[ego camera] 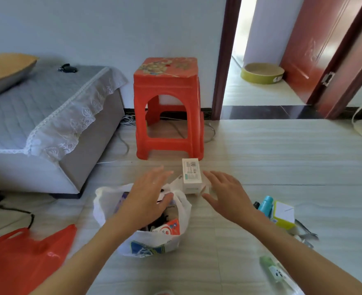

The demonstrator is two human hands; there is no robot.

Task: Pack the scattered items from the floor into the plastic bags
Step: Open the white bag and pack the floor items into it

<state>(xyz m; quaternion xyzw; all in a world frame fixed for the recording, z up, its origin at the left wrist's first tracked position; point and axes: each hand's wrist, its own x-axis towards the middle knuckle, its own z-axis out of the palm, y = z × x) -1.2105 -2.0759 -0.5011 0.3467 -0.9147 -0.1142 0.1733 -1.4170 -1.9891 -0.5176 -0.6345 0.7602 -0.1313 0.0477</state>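
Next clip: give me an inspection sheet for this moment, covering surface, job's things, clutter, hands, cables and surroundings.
Surface: pale tiled floor.
Job's things: white bag standing open, partly filled; red bag lying flat at left; white box on the floor beyond the white bag; blue bottle, yellow-green box and green bottle at right.
Clutter: metal tool beside the yellow-green box.
Hands: left hand open over the white bag; right hand open beside the white box, holding nothing.
Cables: white cables behind the stool; black cable at left.
Surroundings: red stool, sofa, open door.
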